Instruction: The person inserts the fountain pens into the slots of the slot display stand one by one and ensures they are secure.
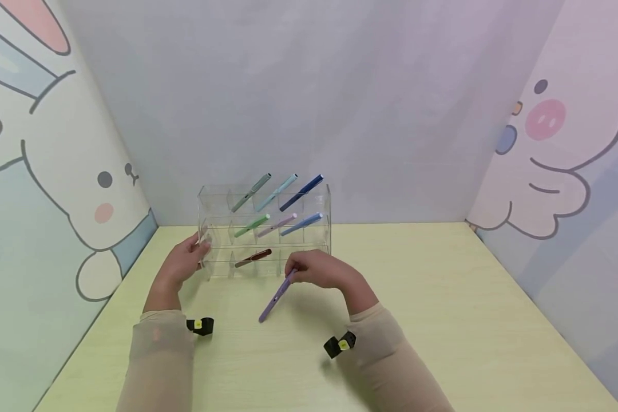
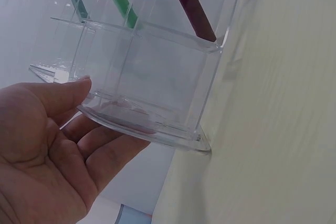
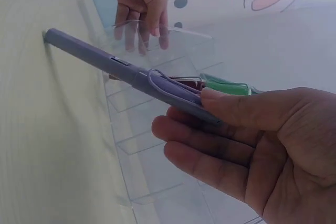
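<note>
A clear acrylic pen rack (image 1: 265, 268) with three tiers stands at the back of the table. My left hand (image 1: 182, 260) grips its left side panel, thumb on one face and fingers on the other, as the left wrist view shows. In front of the rack's lower right, my right hand (image 1: 319, 269) pinches a purple fountain pen (image 1: 277, 297) by its clip end; the pen slants down to the left. The dark red pen (image 1: 253, 258) lies in the bottom tier. The middle tier holds a green pen (image 1: 252, 225), a pale pink-purple pen (image 1: 277, 225) and a blue pen (image 1: 301, 224).
On the top tier lean a grey-green pen (image 1: 251, 193), a light blue pen (image 1: 277, 193) and a navy pen (image 1: 301, 193). The pale table (image 1: 443, 320) is bounded by a grey back wall (image 1: 391, 114) and side panels with cartoon animals. Black wrist cameras sit at both sleeves.
</note>
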Demonstrator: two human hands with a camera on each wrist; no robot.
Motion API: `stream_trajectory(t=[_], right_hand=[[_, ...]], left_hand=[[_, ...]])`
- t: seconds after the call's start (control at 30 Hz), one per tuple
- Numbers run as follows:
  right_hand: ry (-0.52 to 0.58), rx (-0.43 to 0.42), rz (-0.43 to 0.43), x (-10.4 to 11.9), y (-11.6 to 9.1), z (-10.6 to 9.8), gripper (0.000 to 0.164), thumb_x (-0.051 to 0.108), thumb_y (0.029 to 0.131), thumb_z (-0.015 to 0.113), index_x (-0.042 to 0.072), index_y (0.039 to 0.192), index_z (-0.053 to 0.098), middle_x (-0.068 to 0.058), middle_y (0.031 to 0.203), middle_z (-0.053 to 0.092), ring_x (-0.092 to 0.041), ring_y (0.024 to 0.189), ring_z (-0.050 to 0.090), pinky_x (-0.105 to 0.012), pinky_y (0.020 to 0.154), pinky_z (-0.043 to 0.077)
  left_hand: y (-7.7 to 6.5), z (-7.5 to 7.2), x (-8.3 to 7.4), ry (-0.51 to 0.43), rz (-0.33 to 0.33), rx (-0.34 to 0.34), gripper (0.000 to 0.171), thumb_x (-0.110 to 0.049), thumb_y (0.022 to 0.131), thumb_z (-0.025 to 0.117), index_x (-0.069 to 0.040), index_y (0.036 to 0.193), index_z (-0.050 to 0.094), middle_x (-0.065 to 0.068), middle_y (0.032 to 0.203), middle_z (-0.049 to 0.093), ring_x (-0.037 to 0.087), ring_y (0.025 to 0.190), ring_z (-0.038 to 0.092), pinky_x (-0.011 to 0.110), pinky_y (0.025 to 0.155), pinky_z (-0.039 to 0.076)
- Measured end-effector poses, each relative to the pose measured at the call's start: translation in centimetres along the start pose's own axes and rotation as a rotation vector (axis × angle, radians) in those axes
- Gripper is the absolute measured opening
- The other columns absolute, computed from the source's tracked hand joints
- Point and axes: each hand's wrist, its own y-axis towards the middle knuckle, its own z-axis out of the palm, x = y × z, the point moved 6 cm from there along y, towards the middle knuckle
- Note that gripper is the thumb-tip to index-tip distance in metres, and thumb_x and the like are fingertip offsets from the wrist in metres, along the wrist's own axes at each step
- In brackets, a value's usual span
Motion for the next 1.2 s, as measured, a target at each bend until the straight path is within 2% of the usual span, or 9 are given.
stream_trajectory(t=[0.13,0.27,0.4,0.57,0.7,0.9,1.03,1.2], right_hand=[[0.074,-0.061,-0.016,0.1,-0.4,-1.2,0.006,0.019,0.097,0.063,0.02,0.102,0.067,0.009,0.094,0.068,-0.012,0.085,0.062,-0.029,0.074,0.054],[0.126,-0.162,-0.036,0.1,-1.0,-2.5,0.01,0.02,0.097,0.063,0.019,0.107,0.064,0.008,0.098,0.068,-0.013,0.09,0.065,-0.029,0.078,0.056],[0.159,-0.319,-0.061,0.4,-1.7,-4.0,0.012,0.021,0.097,0.064,0.018,0.108,0.064,0.005,0.098,0.068,-0.017,0.089,0.067,-0.03,0.078,0.057],[0.105,-0.553,-0.074,0.7,-2.3,-5.5,0.011,0.024,0.098,0.063,0.02,0.108,0.064,0.005,0.094,0.067,-0.018,0.081,0.065,-0.026,0.067,0.055],[0.096,-0.68,-0.086,0.7,-2.5,-5.8,0.012,0.024,0.098,0.062,0.018,0.108,0.064,0.003,0.095,0.067,-0.019,0.084,0.068,-0.026,0.068,0.057],[0.041,-0.719,-0.075,0.3,-2.1,-5.4,0.01,0.021,0.097,0.063,0.016,0.106,0.064,0.004,0.093,0.067,-0.009,0.08,0.064,-0.026,0.069,0.057],[0.026,-0.697,-0.052,-0.2,-1.7,-4.9,0.011,0.021,0.097,0.064,0.015,0.106,0.064,0.004,0.091,0.067,-0.009,0.075,0.061,-0.026,0.065,0.055],[0.026,-0.645,-0.011,-0.8,-1.1,-4.2,0.01,0.023,0.097,0.064,0.018,0.106,0.063,0.004,0.088,0.067,-0.013,0.067,0.054,-0.027,0.055,0.047]], left_hand=[[0.1,-0.1,0.0,0.006,-0.001,-0.003,0.062,-0.039,0.106,0.039,-0.021,0.159,0.012,0.025,0.156,0.031,0.045,0.138,0.038,0.057,0.108,0.042],[0.1,0.0,0.0,0.005,-0.007,-0.002,0.062,-0.039,0.106,0.039,-0.021,0.159,0.012,0.025,0.156,0.031,0.044,0.138,0.038,0.057,0.108,0.042],[0.1,0.0,0.0,0.01,-0.013,-0.007,0.061,-0.039,0.106,0.039,-0.021,0.159,0.012,0.025,0.156,0.03,0.044,0.138,0.038,0.057,0.108,0.042],[0.0,-0.1,-0.1,0.006,-0.015,-0.007,0.061,-0.038,0.106,0.04,-0.022,0.159,0.013,0.025,0.156,0.031,0.044,0.138,0.039,0.057,0.108,0.042],[0.0,-0.1,0.0,0.005,-0.02,-0.006,0.06,-0.036,0.107,0.039,-0.022,0.159,0.012,0.025,0.156,0.032,0.044,0.138,0.039,0.057,0.108,0.041],[0.0,-0.1,0.0,0.009,-0.018,-0.011,0.06,-0.037,0.107,0.04,-0.022,0.159,0.013,0.025,0.155,0.032,0.044,0.137,0.04,0.057,0.108,0.042],[0.0,-0.1,0.0,0.009,-0.015,-0.009,0.061,-0.037,0.106,0.04,-0.022,0.159,0.013,0.025,0.155,0.032,0.044,0.137,0.04,0.057,0.108,0.042],[0.1,0.0,0.0,0.007,-0.012,-0.008,0.061,-0.038,0.106,0.04,-0.022,0.159,0.013,0.025,0.155,0.032,0.044,0.137,0.04,0.057,0.107,0.043]])
